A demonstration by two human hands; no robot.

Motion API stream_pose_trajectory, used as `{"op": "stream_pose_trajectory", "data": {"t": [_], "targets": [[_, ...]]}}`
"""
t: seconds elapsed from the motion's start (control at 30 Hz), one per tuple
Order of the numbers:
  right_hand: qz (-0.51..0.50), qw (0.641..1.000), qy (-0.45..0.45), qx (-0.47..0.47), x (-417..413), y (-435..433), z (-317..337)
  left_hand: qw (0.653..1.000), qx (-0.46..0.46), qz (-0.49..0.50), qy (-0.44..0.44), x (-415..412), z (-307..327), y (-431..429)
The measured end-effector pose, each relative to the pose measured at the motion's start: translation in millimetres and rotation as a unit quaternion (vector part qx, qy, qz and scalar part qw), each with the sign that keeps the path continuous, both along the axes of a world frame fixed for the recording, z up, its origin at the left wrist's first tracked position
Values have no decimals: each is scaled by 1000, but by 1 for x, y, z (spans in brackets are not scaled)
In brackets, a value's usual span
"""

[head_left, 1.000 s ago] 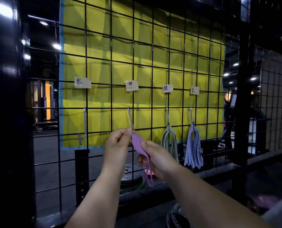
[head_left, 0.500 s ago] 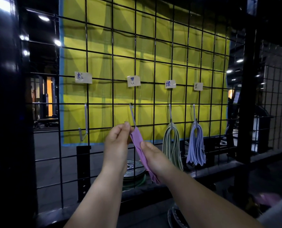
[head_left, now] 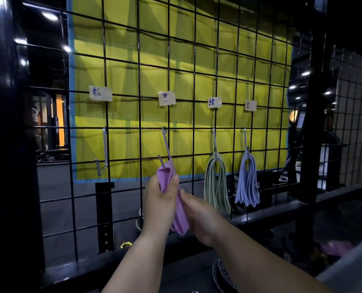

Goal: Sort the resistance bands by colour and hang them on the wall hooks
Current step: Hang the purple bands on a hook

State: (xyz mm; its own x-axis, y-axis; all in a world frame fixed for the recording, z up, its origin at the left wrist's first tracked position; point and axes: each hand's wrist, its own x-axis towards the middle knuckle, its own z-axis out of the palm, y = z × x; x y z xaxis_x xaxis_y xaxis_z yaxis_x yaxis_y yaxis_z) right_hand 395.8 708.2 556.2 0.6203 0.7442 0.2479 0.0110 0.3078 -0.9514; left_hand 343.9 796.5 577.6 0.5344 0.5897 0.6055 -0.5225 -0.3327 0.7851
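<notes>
Hanging the purple band on its hook is the step in hand. I read the scene by size: the wire grid [head_left: 193, 127] fills the view, with a yellow sheet [head_left: 123, 49] behind it. Toward the grid's right edge, a green bundle [head_left: 216, 187] and a pale blue bundle [head_left: 247, 182] hang on their own hooks, so I judge those two colours done. The left hand [head_left: 159, 204] pinches the upper part of the purple band [head_left: 167, 174] between thumb and fingers. The right hand [head_left: 201, 216] holds the band's lower run just beside it. The band sits low on the grid, left of the green bundle. Its long axis runs near vertical, leaning slightly, with the looped end pointing up at the second hook [head_left: 166, 140] and the folded tail pointing down. The hook's upturned tip appears to poke through the top loop, though I cannot confirm that the loop is seated in the bend. The next move calls for drawing the loop down into the bend, then releasing both hands. The first hook [head_left: 104, 153], nearest the grid's left edge, carries nothing. A small paper label [head_left: 166, 98] sits above the second hook.
</notes>
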Motion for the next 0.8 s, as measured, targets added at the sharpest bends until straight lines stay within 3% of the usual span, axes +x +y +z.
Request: {"op": "stream_pose_trajectory", "data": {"t": [0.17,0.4,0.57,0.8], "targets": [[-6,999,15,-41,-4,-8,-14,998,20,50,29,11,-24,-2],[-10,998,66,-20,-2,-10,-39,998,-10,54,31,4,-44,-24],[-29,997,66,-19,2,-17,-41,988,-143,-52,12,0,-53,-27],[-62,995,76,-12,2,-18,-41,996,-87,-1,-36,0,-44,-17]]}}
